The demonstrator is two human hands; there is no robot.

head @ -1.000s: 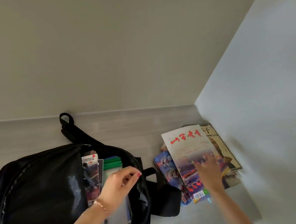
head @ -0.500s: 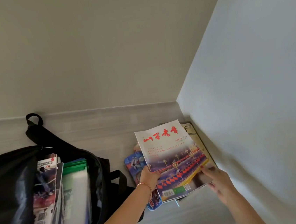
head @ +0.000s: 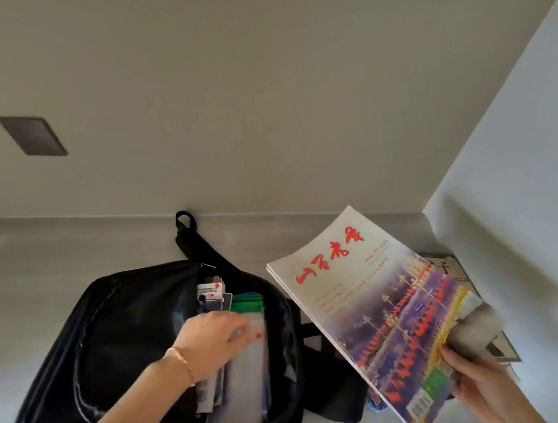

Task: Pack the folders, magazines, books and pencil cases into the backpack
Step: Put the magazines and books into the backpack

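One view only: head cam, wide-angle, looked fwd and down from above the worktop [head: 68, 254], close in. Faced a wall corner w/ the seam toward 1 o'clock. Forearms came in from 6 o'clock; hands sat near the lens. Backpack [head: 128, 330] filled the lower centre, magazine [head: 366, 298] at 4 o'clock. No 2nd view, so no overlap.

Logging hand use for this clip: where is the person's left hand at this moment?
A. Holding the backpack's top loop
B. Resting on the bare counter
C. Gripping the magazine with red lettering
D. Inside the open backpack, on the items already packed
D: the left hand reaches into the open backpack onto the packed folders, while the right hand holds the magazine.
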